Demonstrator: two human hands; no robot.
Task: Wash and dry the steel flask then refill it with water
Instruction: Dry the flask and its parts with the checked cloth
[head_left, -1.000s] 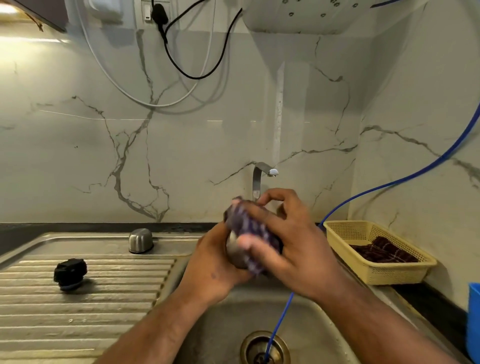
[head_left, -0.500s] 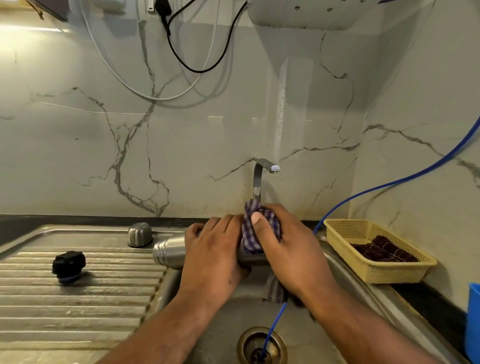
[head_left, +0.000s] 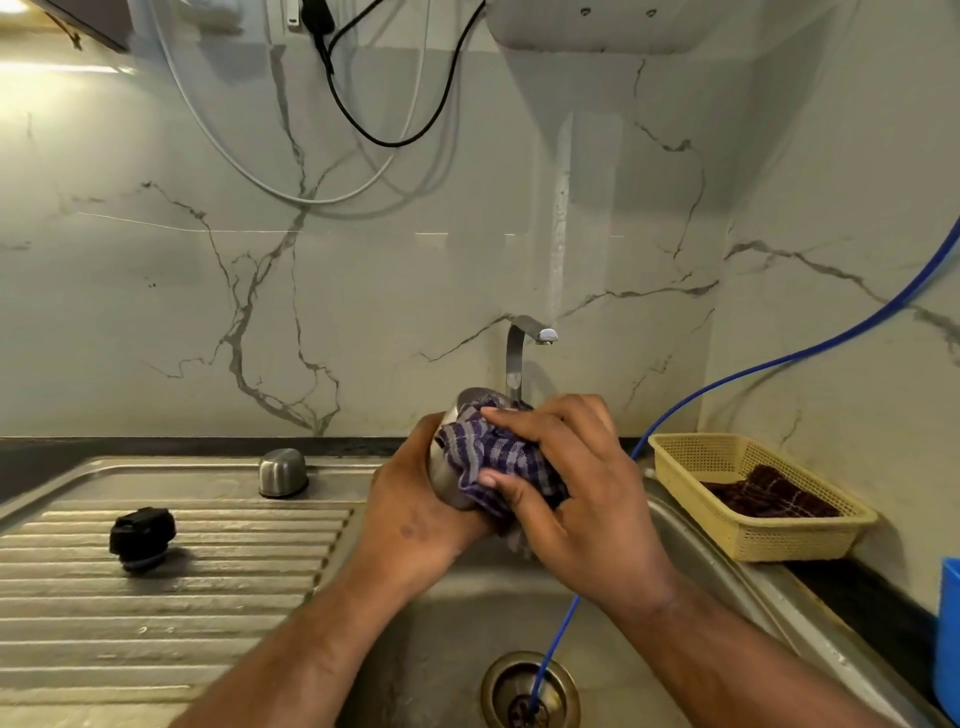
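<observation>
Nearest we see the sink drain (head_left: 530, 691), with a thin blue hose (head_left: 558, 634) running down into it. Above the basin (head_left: 441, 639) both hands meet. The left hand (head_left: 415, 514) grips the steel flask (head_left: 445, 475) from the left; its fingers wrap behind the body, mostly hidden. The right hand (head_left: 582, 499) has thumb and fingers curled round a blue checked cloth (head_left: 498, 457), pressing it on the flask. The flask is held in the air over the sink, tilted, its far end up near the tap; we can't tell which end that is.

On the ribbed drainboard (head_left: 156, 623) to the left lies a black stopper (head_left: 141, 538). The steel cap (head_left: 283, 472) stands farther back, well apart from it. To the right, a yellow basket (head_left: 748, 540) on the counter holds a dark cloth (head_left: 769, 499).

At the back are the tap (head_left: 517, 358), the marble wall (head_left: 156, 312) and black and white cables (head_left: 384, 140) hanging high.
</observation>
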